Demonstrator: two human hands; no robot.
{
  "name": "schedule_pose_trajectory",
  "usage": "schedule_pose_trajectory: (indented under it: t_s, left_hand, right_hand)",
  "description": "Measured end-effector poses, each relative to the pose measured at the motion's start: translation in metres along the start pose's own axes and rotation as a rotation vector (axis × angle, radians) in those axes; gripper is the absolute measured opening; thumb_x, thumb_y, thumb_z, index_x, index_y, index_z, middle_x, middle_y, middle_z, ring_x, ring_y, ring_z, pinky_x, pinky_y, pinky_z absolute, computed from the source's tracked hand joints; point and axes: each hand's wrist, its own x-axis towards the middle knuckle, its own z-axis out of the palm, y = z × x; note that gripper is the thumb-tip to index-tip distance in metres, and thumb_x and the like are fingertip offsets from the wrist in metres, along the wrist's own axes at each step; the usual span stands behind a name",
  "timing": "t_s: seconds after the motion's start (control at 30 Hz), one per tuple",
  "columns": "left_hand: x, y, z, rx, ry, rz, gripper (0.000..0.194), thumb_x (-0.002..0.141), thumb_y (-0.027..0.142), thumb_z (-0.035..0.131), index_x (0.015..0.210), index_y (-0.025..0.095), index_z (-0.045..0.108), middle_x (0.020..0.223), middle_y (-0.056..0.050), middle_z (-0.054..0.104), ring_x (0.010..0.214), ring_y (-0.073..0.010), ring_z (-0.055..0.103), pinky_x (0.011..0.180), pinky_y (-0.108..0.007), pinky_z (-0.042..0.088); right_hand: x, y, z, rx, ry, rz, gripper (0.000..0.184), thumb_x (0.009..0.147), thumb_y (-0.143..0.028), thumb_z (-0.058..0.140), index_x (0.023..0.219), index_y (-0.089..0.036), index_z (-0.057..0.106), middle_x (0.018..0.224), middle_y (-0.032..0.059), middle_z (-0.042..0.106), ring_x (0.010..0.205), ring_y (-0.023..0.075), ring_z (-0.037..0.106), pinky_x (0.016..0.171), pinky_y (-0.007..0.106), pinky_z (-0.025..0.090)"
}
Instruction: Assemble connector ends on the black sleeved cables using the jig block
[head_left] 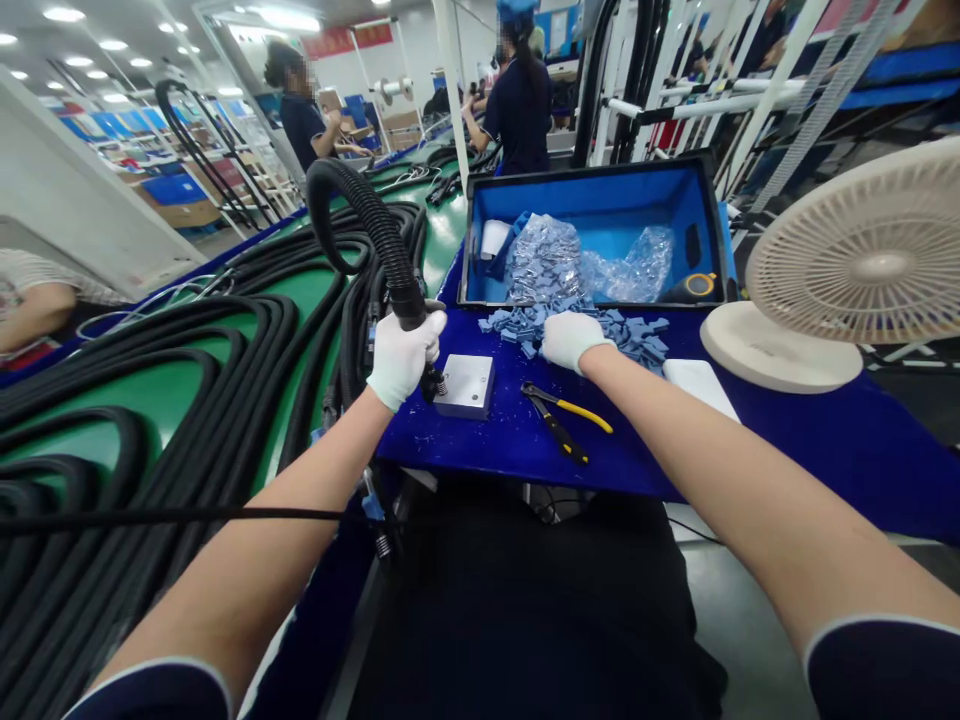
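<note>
"Hose [390, 250] first: how does ours look?"

"Black and closely ribbed, with a smooth cuff at its lower part. It arches up and bends over to the left, standing above the near end of the blue table [465, 450]."

"And the lower end?"

"Dark and narrower, with a small metal spring. It sits beside the left side of our grey metal block [469, 378], which has small holes in its top; we cannot tell whether they touch."

"What are our hands doing?"

"Our left hand [403, 355], in a white glove, is closed around the cuff. Our right hand [571, 340], gloved too, is curled at the heap of small blue pieces [521, 325]. Its fingertips are hidden, so we cannot tell whether it grips one."

"What lies around them?"

"Pliers [556, 428] with black and yellow handles, nearer to us than the heap. Behind the heap stands a blue bin [600, 205] holding a clear bag [544, 255] of more such pieces. To our right we have a beige fan [877, 262]; to our left, more black hoses [255, 320] lie looped on a green surface [450, 240]. Beyond, two people in dark shirts stand alongside it"
</note>
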Motion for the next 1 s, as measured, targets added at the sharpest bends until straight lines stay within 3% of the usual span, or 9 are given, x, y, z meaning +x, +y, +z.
schedule_pose_trajectory:
  t_s: [0.07,0.17,0.23,0.33,0.5,0.67,0.8,0.9,1.0]
  left_hand:
    - [-0.001,-0.004,-0.001,0.076,0.082,0.017,0.022,0.081,0.032,0.071,0.096,0.016,0.065,0.055,0.005,0.048,0.044,-0.0094,0.043,0.045,-0.025,0.037]
    - [0.0,-0.006,-0.003,0.146,0.106,-0.006,0.022,0.082,0.032,0.069,0.097,0.016,0.065,0.053,0.005,0.049,0.045,-0.0107,0.045,0.047,-0.026,0.039]
    - [0.002,-0.005,-0.006,0.174,0.035,-0.012,0.025,0.082,0.03,0.069,0.101,0.014,0.066,0.055,0.004,0.053,0.049,-0.0123,0.051,0.053,-0.027,0.044]
    - [0.005,-0.001,-0.012,0.229,-0.046,0.007,0.028,0.082,0.029,0.068,0.104,0.012,0.067,0.07,-0.002,0.064,0.065,-0.0154,0.061,0.069,-0.031,0.05]
    - [0.006,-0.002,-0.018,0.254,-0.04,-0.014,0.032,0.079,0.028,0.07,0.106,0.012,0.069,0.088,-0.005,0.069,0.077,-0.016,0.062,0.078,-0.032,0.051]
    - [0.005,-0.004,-0.015,0.176,-0.088,-0.035,0.034,0.081,0.031,0.071,0.109,0.012,0.067,0.082,-0.003,0.066,0.073,-0.0145,0.06,0.072,-0.029,0.05]
    - [0.005,0.004,-0.019,0.159,-0.171,-0.049,0.032,0.086,0.044,0.07,0.096,0.014,0.064,0.073,-0.004,0.065,0.067,-0.0143,0.061,0.067,-0.028,0.051]
    - [-0.006,0.014,-0.06,0.072,0.032,-0.029,0.036,0.088,0.051,0.066,0.101,0.018,0.056,0.089,-0.005,0.069,0.065,-0.0128,0.063,0.06,-0.025,0.052]
    - [-0.043,0.029,-0.141,0.133,0.304,-0.061,0.044,0.083,0.046,0.068,0.116,0.024,0.049,0.107,-0.005,0.069,0.062,-0.011,0.064,0.054,-0.023,0.051]
  right_hand:
    - [0.001,-0.004,-0.008,-0.03,-0.017,-0.017,0.034,0.08,-0.025,0.067,0.107,-0.007,0.076,0.108,0.0251,0.072,0.105,0.0359,0.068,0.093,0.042,0.049]
    - [-0.008,-0.02,-0.022,0.061,0.098,-0.109,0.031,0.081,-0.025,0.065,0.105,-0.009,0.076,0.108,0.0221,0.073,0.105,0.0335,0.067,0.094,0.042,0.048]
    - [-0.021,-0.04,-0.026,0.307,0.164,-0.308,0.028,0.082,-0.027,0.063,0.103,-0.013,0.075,0.105,0.0152,0.074,0.099,0.0266,0.067,0.092,0.036,0.049]
    - [-0.041,-0.078,-0.02,0.739,0.088,-0.562,0.024,0.082,-0.031,0.063,0.098,-0.016,0.073,0.093,0.0058,0.074,0.081,0.0179,0.064,0.078,0.028,0.05]
    - [-0.043,-0.116,0.003,1.02,0.0,-0.538,0.018,0.075,-0.033,0.066,0.076,-0.016,0.064,0.067,-0.0007,0.061,0.062,0.0129,0.053,0.06,0.026,0.042]
    - [-0.028,-0.118,0.009,1.095,-0.134,-0.532,0.032,0.07,-0.044,0.073,0.067,-0.013,0.063,0.059,-0.0017,0.057,0.054,0.0104,0.049,0.054,0.024,0.039]
    - [-0.025,-0.115,0.006,1.024,-0.193,-0.502,0.038,0.07,-0.05,0.076,0.069,-0.013,0.069,0.059,0.0001,0.062,0.053,0.011,0.051,0.05,0.023,0.041]
    - [-0.029,-0.111,0.005,0.972,-0.204,-0.516,0.039,0.076,-0.052,0.074,0.084,-0.013,0.076,0.069,0.0034,0.07,0.058,0.0135,0.059,0.053,0.023,0.046]
    - [-0.029,-0.106,0.009,0.898,-0.143,-0.584,0.031,0.08,-0.044,0.072,0.092,-0.016,0.078,0.084,0.0052,0.076,0.07,0.0158,0.066,0.063,0.024,0.051]
